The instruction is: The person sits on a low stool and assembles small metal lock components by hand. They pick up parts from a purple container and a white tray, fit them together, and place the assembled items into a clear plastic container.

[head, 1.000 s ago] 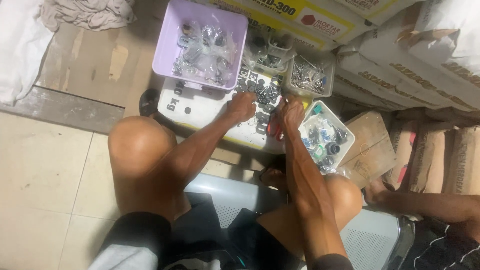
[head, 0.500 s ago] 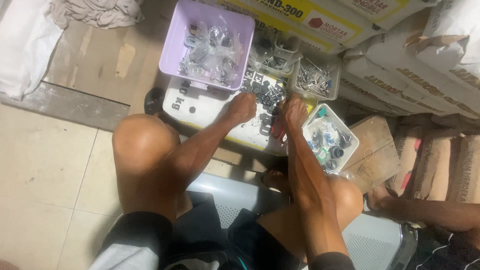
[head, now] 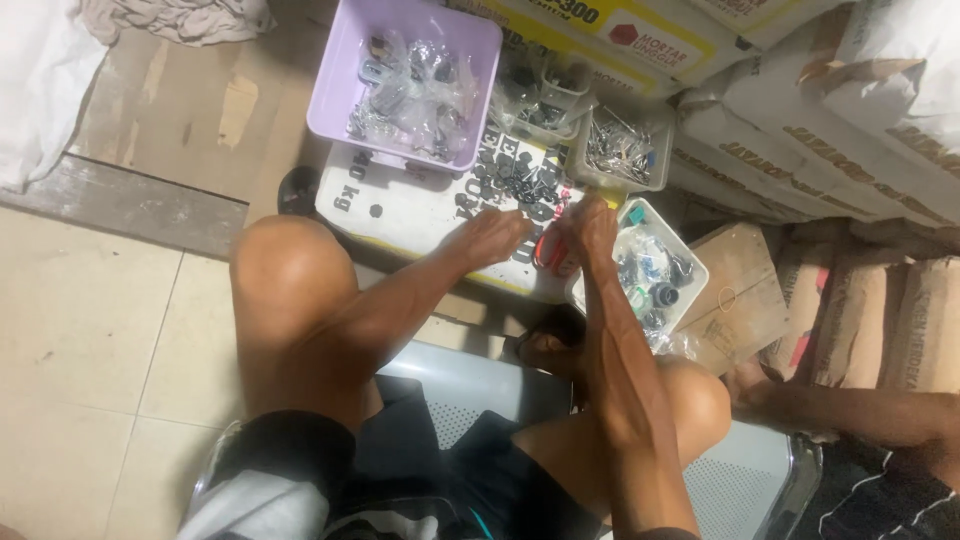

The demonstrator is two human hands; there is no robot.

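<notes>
Your left hand (head: 495, 238) and right hand (head: 590, 228) met over the small dark parts (head: 520, 185) scattered on the white sack (head: 420, 215). The right curled beside something red (head: 548, 252); whether either gripped a part I couldn't tell. Working low and sorting one piece at a time would have helped.

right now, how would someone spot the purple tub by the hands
Start at the white sack lying flat in front of the seated person's knees, where the left hand and right hand work. The purple tub sits on its far left end, holding clear bags of metal parts. It is the only lilac container; the smaller tubs nearby are clear or white.
</notes>
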